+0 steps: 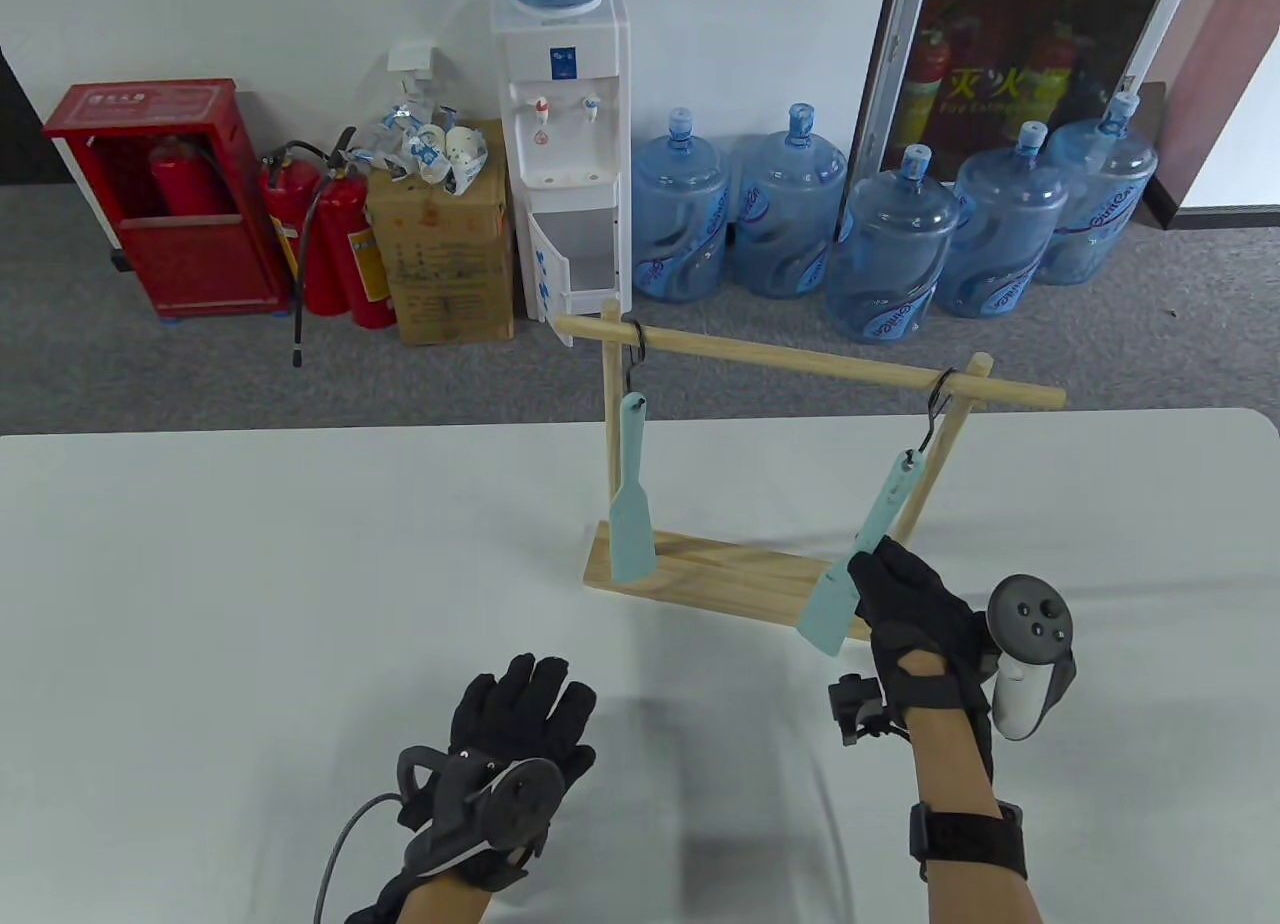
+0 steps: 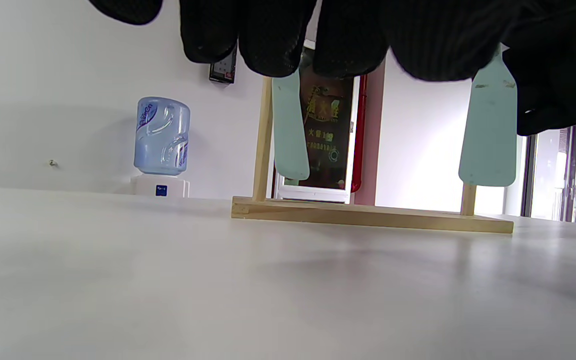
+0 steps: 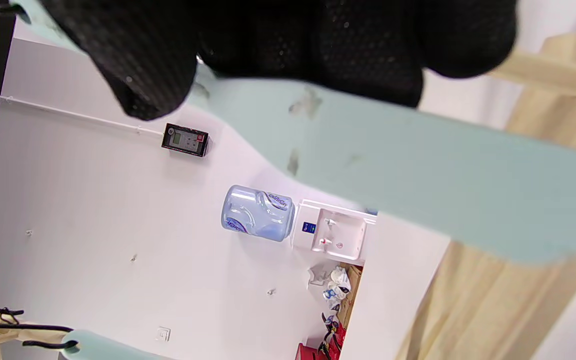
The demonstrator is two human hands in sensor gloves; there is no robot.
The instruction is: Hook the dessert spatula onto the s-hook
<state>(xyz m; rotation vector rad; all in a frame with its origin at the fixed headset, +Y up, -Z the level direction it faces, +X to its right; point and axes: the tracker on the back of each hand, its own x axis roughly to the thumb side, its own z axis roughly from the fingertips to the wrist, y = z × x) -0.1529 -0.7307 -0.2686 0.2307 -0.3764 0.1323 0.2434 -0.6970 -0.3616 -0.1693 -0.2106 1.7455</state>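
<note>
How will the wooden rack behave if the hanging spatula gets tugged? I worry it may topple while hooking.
The wooden rack probably tips or slides easily: it looks like thin, light timber on a narrow base. The right hand holds the spatula slanted off the right s-hook, so any pull acts high on the rail. The smooth table likely offers little grip.

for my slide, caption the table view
Gloved right hand holds pale-blue dessert spatula at black s-hook.
</note>
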